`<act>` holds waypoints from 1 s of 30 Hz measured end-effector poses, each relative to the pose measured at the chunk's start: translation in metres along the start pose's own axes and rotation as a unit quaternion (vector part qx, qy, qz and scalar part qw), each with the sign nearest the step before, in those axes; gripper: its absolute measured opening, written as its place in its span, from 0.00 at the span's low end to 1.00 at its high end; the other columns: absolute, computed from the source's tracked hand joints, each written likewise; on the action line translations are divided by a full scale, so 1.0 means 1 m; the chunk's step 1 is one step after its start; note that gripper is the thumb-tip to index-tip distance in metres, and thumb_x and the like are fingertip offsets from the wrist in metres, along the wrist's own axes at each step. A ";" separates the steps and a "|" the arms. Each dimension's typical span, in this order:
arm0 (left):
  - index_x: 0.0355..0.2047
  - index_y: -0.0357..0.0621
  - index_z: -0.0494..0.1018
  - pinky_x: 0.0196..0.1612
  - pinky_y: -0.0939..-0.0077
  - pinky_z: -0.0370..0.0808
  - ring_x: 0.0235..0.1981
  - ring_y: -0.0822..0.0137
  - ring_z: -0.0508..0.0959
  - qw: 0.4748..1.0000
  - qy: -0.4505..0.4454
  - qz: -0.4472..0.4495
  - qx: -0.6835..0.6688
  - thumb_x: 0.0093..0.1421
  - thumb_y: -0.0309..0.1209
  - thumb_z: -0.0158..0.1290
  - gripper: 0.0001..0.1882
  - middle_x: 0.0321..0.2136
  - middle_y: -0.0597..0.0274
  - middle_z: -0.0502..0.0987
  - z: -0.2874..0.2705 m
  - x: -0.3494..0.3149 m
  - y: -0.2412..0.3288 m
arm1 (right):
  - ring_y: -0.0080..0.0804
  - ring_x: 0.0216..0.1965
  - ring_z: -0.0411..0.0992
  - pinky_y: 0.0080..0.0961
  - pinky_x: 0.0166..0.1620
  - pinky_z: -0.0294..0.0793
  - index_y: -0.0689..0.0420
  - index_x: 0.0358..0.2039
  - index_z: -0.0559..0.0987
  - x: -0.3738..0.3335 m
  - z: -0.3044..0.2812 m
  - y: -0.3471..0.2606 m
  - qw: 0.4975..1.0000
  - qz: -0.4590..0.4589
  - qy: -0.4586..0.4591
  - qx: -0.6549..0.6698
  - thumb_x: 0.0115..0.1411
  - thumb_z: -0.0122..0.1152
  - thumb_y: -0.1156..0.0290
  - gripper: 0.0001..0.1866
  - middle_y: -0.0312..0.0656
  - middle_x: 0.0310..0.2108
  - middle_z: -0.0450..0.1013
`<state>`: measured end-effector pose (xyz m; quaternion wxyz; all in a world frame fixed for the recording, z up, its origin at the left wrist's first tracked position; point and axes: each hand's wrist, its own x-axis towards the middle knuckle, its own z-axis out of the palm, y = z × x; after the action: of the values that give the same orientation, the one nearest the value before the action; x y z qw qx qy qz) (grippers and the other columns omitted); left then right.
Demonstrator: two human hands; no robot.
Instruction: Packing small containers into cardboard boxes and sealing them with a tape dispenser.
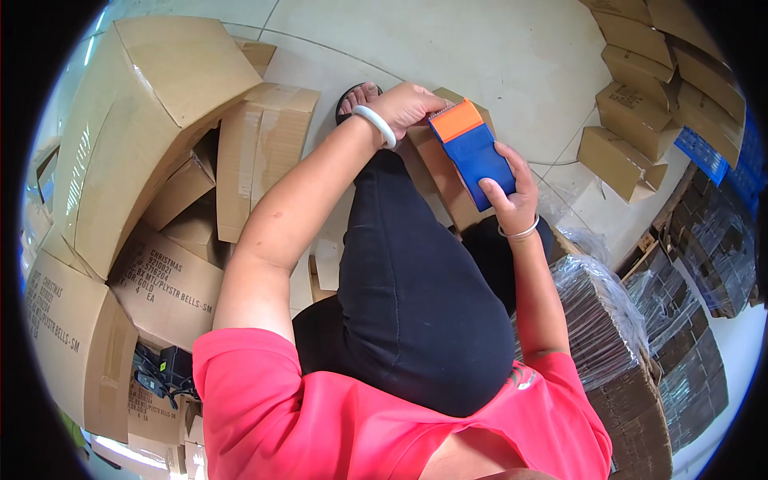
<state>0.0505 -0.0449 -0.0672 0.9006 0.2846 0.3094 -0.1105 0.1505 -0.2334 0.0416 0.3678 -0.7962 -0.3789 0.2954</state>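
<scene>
My right hand (pixel 516 188) is closed round the blue body of a tape dispenser (pixel 480 160), its thumb on the near face. The dispenser has an orange end piece with a toothed cutting edge and is held tilted over my lap. My left hand (pixel 404 108), with a pale bangle at the wrist, has its fingers pinched together at that toothed edge. What they pinch is hidden or too thin to see. Beneath the dispenser a brown cardboard box (pixel 428 164) stands on the floor, partly covered by my hands and leg.
Cardboard boxes, among them a large one (pixel 120 104) and an upright one (pixel 268 152), crowd my left. Several small cartons (pixel 632 112) are stacked at the far right. Film-wrapped flat cardboard (pixel 592 320) stands close by my right arm. Pale tiled floor (pixel 448 40) stretches ahead.
</scene>
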 end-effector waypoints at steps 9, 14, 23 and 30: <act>0.31 0.47 0.78 0.42 0.64 0.72 0.37 0.55 0.75 0.786 0.209 0.158 0.560 0.59 0.40 0.47 0.14 0.34 0.54 0.75 -0.067 0.044 -0.023 | 0.32 0.43 0.73 0.24 0.47 0.70 0.57 0.45 0.75 -0.040 -0.046 -0.026 0.990 0.118 -0.046 -0.059 0.46 0.67 0.69 0.24 0.44 0.43 0.74; 0.56 0.56 0.63 0.50 0.62 0.68 0.47 0.53 0.71 0.760 0.232 0.139 0.592 0.57 0.39 0.49 0.25 0.48 0.50 0.67 -0.049 0.062 -0.068 | 0.33 0.43 0.74 0.24 0.47 0.70 0.57 0.45 0.75 -0.036 -0.043 -0.032 0.989 0.127 -0.048 -0.065 0.46 0.68 0.68 0.23 0.44 0.43 0.74; 0.65 0.55 0.41 0.61 0.58 0.55 0.64 0.47 0.48 0.818 -0.223 0.201 0.491 0.37 0.45 0.66 0.59 0.65 0.49 0.42 0.028 -0.015 0.016 | 0.34 0.45 0.72 0.26 0.50 0.67 0.58 0.46 0.74 -0.035 -0.050 -0.026 0.984 0.152 -0.075 -0.062 0.48 0.66 0.67 0.23 0.44 0.44 0.73; 0.65 0.63 0.43 0.64 0.45 0.43 0.67 0.63 0.42 0.381 -0.008 0.430 0.818 0.26 0.40 0.70 0.65 0.65 0.62 0.44 0.039 0.003 -0.010 | 0.36 0.47 0.71 0.27 0.50 0.67 0.57 0.48 0.73 -0.041 -0.052 -0.008 0.983 0.156 -0.096 -0.015 0.49 0.65 0.66 0.24 0.46 0.46 0.72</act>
<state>0.0689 -0.0760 -0.0484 0.1606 0.9776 -0.1024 0.0895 0.1647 -0.2818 0.0852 0.2674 -0.8189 -0.2877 0.4185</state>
